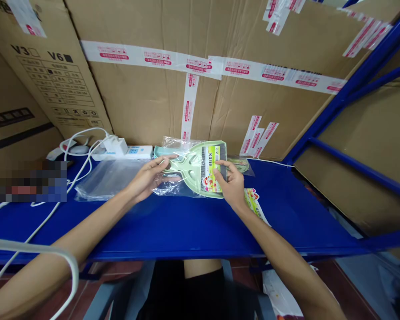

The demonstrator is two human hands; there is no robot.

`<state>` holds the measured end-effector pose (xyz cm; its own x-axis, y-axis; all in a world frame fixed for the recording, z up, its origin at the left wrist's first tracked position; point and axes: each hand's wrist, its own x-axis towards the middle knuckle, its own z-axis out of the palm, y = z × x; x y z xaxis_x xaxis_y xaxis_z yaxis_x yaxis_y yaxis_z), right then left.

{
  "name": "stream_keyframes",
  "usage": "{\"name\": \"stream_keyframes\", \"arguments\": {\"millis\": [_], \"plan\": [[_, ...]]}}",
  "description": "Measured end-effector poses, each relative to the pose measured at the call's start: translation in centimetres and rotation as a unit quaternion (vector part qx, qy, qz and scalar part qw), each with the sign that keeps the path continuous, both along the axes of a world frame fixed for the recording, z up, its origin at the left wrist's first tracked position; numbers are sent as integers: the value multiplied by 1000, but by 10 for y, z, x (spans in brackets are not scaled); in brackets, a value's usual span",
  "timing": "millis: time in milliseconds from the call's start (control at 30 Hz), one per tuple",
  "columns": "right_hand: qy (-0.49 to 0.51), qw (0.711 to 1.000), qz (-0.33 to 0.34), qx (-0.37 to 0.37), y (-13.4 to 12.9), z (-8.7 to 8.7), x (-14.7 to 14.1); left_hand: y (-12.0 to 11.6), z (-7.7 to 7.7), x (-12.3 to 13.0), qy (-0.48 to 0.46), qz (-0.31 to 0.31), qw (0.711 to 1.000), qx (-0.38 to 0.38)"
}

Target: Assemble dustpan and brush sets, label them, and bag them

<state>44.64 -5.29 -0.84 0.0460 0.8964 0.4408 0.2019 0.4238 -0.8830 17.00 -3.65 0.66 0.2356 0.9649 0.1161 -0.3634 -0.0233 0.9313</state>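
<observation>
A pale green dustpan (pixel 194 181), with dark brush bristles (pixel 223 158) along its wide end, is held up over the blue tabletop. Clear plastic film hangs around its handle. A yellow-green label card (pixel 212 171) lies across the pan. My left hand (pixel 153 175) grips the handle end, thumb on top. At the wide end, my right hand (pixel 232 180) pinches the pan's edge and the card, thumb on the card. Behind the handle sits a pale teal plastic piece (pixel 160 152), partly hidden. Below my right hand more label cards (pixel 254 204) lie on the table.
A stack of clear plastic bags (pixel 103 178) lies left of my hands. Behind it are a white power strip (pixel 138 152) and loose white cables (pixel 70 184). Another bagged piece (pixel 239 164) lies behind my right hand. A cardboard wall (pixel 146 102) and blue frame (pixel 323 120) enclose the table.
</observation>
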Motion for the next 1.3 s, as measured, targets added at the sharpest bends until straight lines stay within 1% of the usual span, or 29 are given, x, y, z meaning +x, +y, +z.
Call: {"name": "stream_keyframes", "arguments": {"millis": [133,300,400,467,533,567,600,633,700,733,767,833,933,1067,1200,1300], "plan": [[-16,1000,-1,-12,0,0,3,1,-2,0,-12,-13,1000,-23],[-25,996,73,-31,-2,8,5,4,-7,-1,-19,25,999,-38],[-20,994,97,-46,-2,10,5,4,-7,-1,-20,35,998,-55],[7,996,79,-35,0,10,5,4,-4,0,-21,36,997,-67],[61,998,31,-15,4,9,5,2,-1,2,-28,40,996,-75],[98,995,13,-22,6,9,5,1,0,3,-32,42,996,-79],[136,990,10,-47,7,10,5,0,2,5,-34,41,995,-83],[171,981,31,-90,8,11,4,-1,3,6,-34,38,995,-88],[223,949,107,-195,8,15,2,-2,5,8,-23,30,995,-96],[237,933,139,-234,7,17,1,-2,5,9,-13,28,995,-96],[248,921,155,-258,6,19,1,-1,4,8,-2,26,995,-93],[265,912,149,-276,5,21,1,1,3,6,17,24,996,-80],[268,913,119,-284,6,21,4,5,0,1,29,26,996,-75],[240,926,122,-266,7,18,8,9,-1,-7,30,21,995,-89],[224,936,118,-246,7,19,11,10,2,-11,33,2,996,-82],[216,940,112,-240,7,20,13,9,4,-14,31,-28,997,-68]]}}
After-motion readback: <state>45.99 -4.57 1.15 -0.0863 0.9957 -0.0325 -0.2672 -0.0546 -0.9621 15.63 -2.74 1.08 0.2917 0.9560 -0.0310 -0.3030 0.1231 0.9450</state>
